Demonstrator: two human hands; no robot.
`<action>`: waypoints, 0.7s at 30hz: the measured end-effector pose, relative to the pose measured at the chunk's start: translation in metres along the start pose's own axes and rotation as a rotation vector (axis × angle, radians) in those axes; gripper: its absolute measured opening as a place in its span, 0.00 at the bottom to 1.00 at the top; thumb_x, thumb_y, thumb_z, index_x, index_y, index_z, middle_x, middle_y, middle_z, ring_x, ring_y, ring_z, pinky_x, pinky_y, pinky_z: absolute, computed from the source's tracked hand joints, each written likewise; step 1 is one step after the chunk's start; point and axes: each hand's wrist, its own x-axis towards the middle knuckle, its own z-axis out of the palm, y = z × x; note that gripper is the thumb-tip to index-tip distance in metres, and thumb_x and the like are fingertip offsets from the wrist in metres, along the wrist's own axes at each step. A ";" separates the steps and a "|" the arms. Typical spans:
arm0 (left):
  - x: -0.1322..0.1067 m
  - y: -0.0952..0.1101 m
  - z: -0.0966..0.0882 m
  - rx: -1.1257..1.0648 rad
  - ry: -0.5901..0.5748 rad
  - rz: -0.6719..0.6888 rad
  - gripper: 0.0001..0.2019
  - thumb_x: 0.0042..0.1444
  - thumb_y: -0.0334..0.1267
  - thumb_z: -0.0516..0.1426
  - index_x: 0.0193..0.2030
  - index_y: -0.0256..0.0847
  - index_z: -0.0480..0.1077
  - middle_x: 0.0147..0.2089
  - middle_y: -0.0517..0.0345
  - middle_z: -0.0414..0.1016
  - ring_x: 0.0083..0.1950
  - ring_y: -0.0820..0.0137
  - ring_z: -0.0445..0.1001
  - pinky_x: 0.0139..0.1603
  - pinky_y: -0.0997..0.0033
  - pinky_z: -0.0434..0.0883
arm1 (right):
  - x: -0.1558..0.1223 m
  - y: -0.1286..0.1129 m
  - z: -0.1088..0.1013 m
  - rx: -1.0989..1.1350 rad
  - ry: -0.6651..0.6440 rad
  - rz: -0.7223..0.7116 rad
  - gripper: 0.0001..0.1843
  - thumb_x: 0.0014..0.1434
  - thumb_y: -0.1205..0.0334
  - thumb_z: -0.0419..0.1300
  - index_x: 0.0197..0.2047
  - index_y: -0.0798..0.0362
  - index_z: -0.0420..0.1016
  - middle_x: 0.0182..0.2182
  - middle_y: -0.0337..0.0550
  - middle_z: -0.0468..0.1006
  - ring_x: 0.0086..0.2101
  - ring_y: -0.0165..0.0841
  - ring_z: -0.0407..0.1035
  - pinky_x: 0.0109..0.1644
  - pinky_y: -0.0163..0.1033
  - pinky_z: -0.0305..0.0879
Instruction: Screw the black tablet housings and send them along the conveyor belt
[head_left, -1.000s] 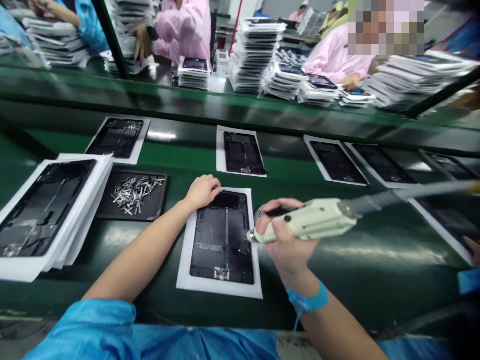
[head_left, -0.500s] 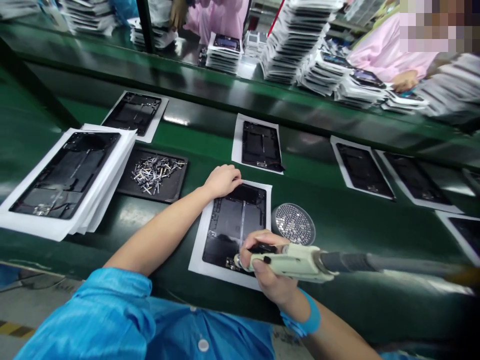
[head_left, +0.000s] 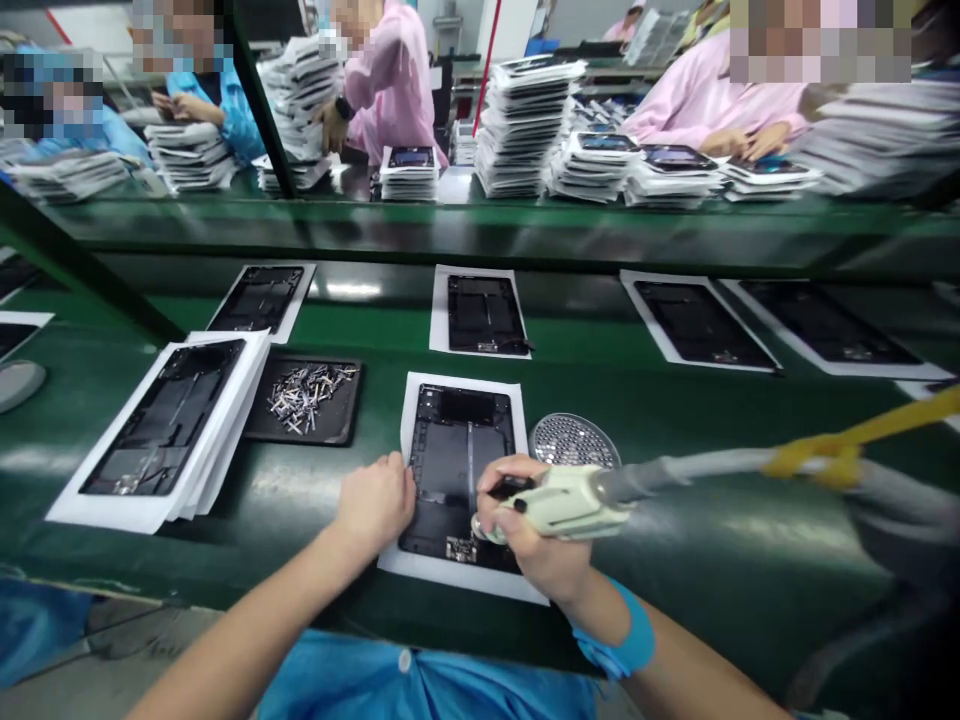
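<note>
A black tablet housing (head_left: 442,470) lies on a white sheet (head_left: 394,565) in front of me, a small circuit board (head_left: 460,549) at its near edge. My right hand (head_left: 536,530) grips a pale green electric screwdriver (head_left: 574,503), its head over the housing near that board; the tip is hidden. My left hand (head_left: 375,508) is at the housing's left edge with curled fingers, and whatever they pinch is hidden. Right of the housing stands a round dish of screws (head_left: 574,440), partly behind the screwdriver.
To the left, a black tray (head_left: 349,415) holds small metal parts (head_left: 309,397) beside a stack of housings on sheets (head_left: 169,430). More housings (head_left: 487,315) lie along the far strip. Co-workers (head_left: 390,85) sit behind tall stacks (head_left: 525,130). A cable (head_left: 697,465) runs right from the screwdriver.
My left hand has moved from the housing's top edge down to its left side. The right hand still holds the screwdriver near the lower board. The camera view has tilted up.
</note>
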 end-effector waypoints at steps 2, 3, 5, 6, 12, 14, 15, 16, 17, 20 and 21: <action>-0.003 0.008 0.008 -0.020 0.025 -0.009 0.14 0.71 0.36 0.46 0.49 0.37 0.71 0.47 0.44 0.80 0.46 0.55 0.82 0.41 0.61 0.74 | 0.005 -0.004 -0.008 0.022 0.060 -0.014 0.14 0.64 0.63 0.65 0.53 0.43 0.74 0.40 0.40 0.76 0.24 0.25 0.72 0.26 0.35 0.72; -0.002 0.011 0.009 -0.024 0.051 -0.016 0.13 0.70 0.35 0.46 0.48 0.38 0.71 0.47 0.44 0.80 0.46 0.55 0.82 0.41 0.62 0.74 | 0.008 -0.006 -0.012 0.024 0.090 -0.020 0.13 0.64 0.62 0.65 0.52 0.43 0.74 0.39 0.39 0.76 0.23 0.26 0.72 0.26 0.35 0.72; 0.004 0.008 0.002 -0.039 0.128 -0.037 0.12 0.71 0.35 0.46 0.48 0.38 0.70 0.45 0.44 0.81 0.45 0.54 0.83 0.40 0.62 0.73 | 0.012 -0.008 -0.019 0.018 0.145 -0.022 0.12 0.64 0.62 0.65 0.51 0.45 0.74 0.38 0.39 0.76 0.23 0.26 0.72 0.25 0.35 0.72; 0.010 0.003 -0.005 -0.060 0.179 -0.041 0.12 0.71 0.36 0.46 0.47 0.38 0.70 0.44 0.45 0.81 0.44 0.55 0.83 0.41 0.63 0.73 | 0.014 -0.009 -0.022 0.016 0.169 -0.019 0.12 0.63 0.62 0.66 0.50 0.45 0.74 0.37 0.39 0.77 0.23 0.26 0.72 0.25 0.35 0.72; 0.096 -0.060 -0.079 -0.302 0.526 -0.019 0.12 0.70 0.39 0.49 0.51 0.39 0.71 0.46 0.46 0.82 0.50 0.57 0.81 0.49 0.66 0.72 | 0.025 -0.009 -0.032 -0.025 0.259 -0.043 0.10 0.63 0.62 0.65 0.48 0.47 0.74 0.30 0.36 0.76 0.22 0.28 0.71 0.24 0.36 0.72; 0.137 -0.080 -0.103 -0.310 0.604 -0.121 0.14 0.70 0.39 0.48 0.52 0.38 0.72 0.50 0.43 0.81 0.54 0.57 0.79 0.53 0.66 0.72 | 0.029 -0.008 -0.034 -0.050 0.280 -0.065 0.10 0.63 0.63 0.66 0.48 0.47 0.74 0.30 0.36 0.75 0.22 0.28 0.71 0.23 0.36 0.71; 0.157 -0.088 -0.113 -0.301 0.614 -0.182 0.15 0.69 0.38 0.47 0.53 0.36 0.72 0.52 0.42 0.81 0.55 0.56 0.78 0.54 0.66 0.71 | 0.031 -0.007 -0.035 -0.061 0.288 -0.076 0.10 0.63 0.63 0.66 0.47 0.47 0.74 0.30 0.36 0.76 0.21 0.28 0.71 0.23 0.36 0.71; 0.176 -0.095 -0.120 -0.290 0.611 -0.229 0.16 0.69 0.38 0.46 0.53 0.35 0.72 0.54 0.41 0.80 0.56 0.56 0.78 0.55 0.65 0.71 | 0.032 -0.007 -0.036 -0.071 0.296 -0.085 0.10 0.62 0.63 0.66 0.47 0.48 0.74 0.31 0.37 0.76 0.21 0.28 0.71 0.22 0.36 0.70; 0.193 -0.101 -0.126 -0.278 0.601 -0.267 0.18 0.69 0.37 0.45 0.54 0.34 0.72 0.54 0.39 0.80 0.57 0.56 0.77 0.56 0.65 0.71 | 0.032 -0.006 -0.037 -0.080 0.302 -0.087 0.10 0.62 0.63 0.66 0.47 0.48 0.74 0.32 0.38 0.76 0.21 0.28 0.71 0.22 0.36 0.70; 0.231 -0.116 -0.133 -0.243 0.557 -0.314 0.20 0.68 0.35 0.44 0.57 0.29 0.72 0.55 0.34 0.79 0.57 0.54 0.77 0.56 0.63 0.70 | 0.032 -0.003 -0.042 -0.103 0.309 -0.065 0.10 0.62 0.63 0.66 0.47 0.48 0.74 0.32 0.39 0.76 0.22 0.29 0.71 0.23 0.36 0.71; 0.240 -0.122 -0.134 -0.224 0.534 -0.321 0.20 0.68 0.35 0.45 0.56 0.28 0.72 0.55 0.33 0.79 0.57 0.54 0.77 0.56 0.63 0.70 | 0.032 -0.002 -0.044 -0.110 0.309 -0.055 0.10 0.62 0.63 0.66 0.47 0.49 0.75 0.32 0.39 0.76 0.22 0.29 0.72 0.23 0.37 0.72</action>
